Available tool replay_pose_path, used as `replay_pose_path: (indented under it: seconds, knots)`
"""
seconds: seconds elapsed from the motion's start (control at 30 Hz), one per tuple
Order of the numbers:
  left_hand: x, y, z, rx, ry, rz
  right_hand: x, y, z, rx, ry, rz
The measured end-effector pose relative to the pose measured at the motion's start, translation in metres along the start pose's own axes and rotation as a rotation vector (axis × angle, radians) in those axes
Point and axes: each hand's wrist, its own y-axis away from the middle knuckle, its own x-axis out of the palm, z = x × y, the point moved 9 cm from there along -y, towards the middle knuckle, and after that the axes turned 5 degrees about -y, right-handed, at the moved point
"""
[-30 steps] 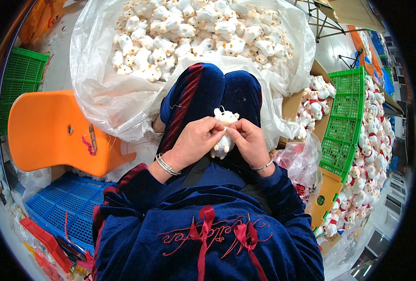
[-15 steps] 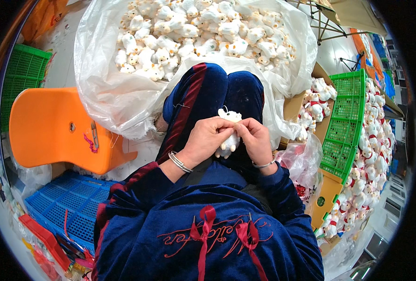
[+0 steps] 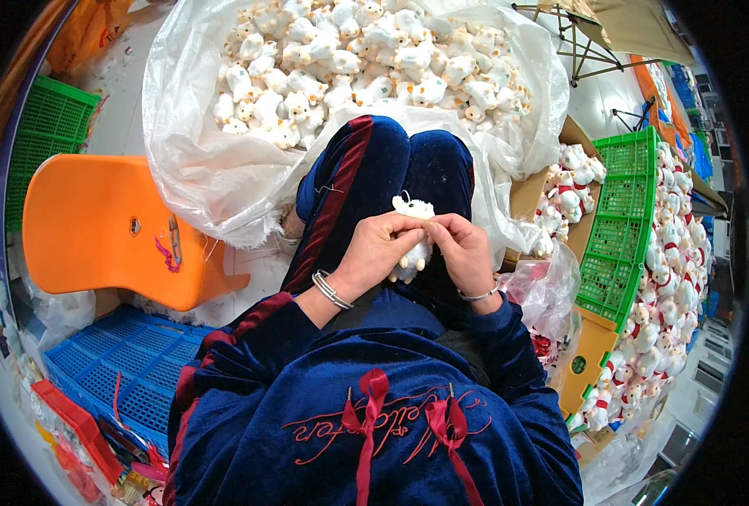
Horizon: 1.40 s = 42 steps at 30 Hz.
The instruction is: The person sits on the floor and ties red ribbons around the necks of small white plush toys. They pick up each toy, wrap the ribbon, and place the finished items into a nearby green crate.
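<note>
Over my lap, a small white plush animal point(image 3: 411, 211) with a hanging loop on its head sits between my two hands. My left hand point(image 3: 380, 247) pinches at its neck from the left, fingers closed. From the right, my right hand point(image 3: 463, 252) meets it there with thumb and forefinger pressed together. The fingertips of both hands nearly touch in front of the toy, and whatever fine thing they pinch there is too small to make out. The toy's lower body and feet show beneath the fingers.
Beyond my knees lies a big translucent plastic sack point(image 3: 180, 110) heaped with white plush toys point(image 3: 340, 63). An orange stool point(image 3: 88, 228) with small scissors-like snips stands left, above a blue crate point(image 3: 130, 363). At right are a green crate point(image 3: 623, 219) and many toys with red scarves point(image 3: 657, 312).
Both hands stay at the toy's neck, with only a slight shift of the fingers. The whole view has moved a little.
</note>
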Motion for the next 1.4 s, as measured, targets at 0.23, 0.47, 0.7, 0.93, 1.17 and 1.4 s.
replay_pose_path:
  seconds: [0.23, 0.47, 0.7, 0.93, 1.17, 1.4]
  knots:
    - [-0.001, 0.002, -0.004, 0.010, -0.128, -0.054, -0.025, -0.006, 0.003, 0.034, 0.136, -0.092]
    - [0.001, 0.002, 0.001, 0.100, -0.101, -0.084, -0.019, -0.006, 0.001, 0.137, 0.363, 0.127]
    - [0.001, 0.002, 0.007, 0.058, -0.042, -0.081, -0.013, -0.003, -0.004, 0.169, 0.287, 0.178]
    - [0.002, 0.003, 0.012, 0.061, 0.022, -0.092, -0.017, -0.005, 0.005, 0.032, 0.353, 0.082]
    - [0.005, 0.008, 0.026, 0.004, 0.187, -0.074, -0.032, -0.003, -0.017, 0.174, 0.377, 0.078]
    - [0.010, 0.007, 0.023, -0.081, 0.171, 0.041, -0.018, 0.022, -0.035, 0.533, -0.080, 0.375]
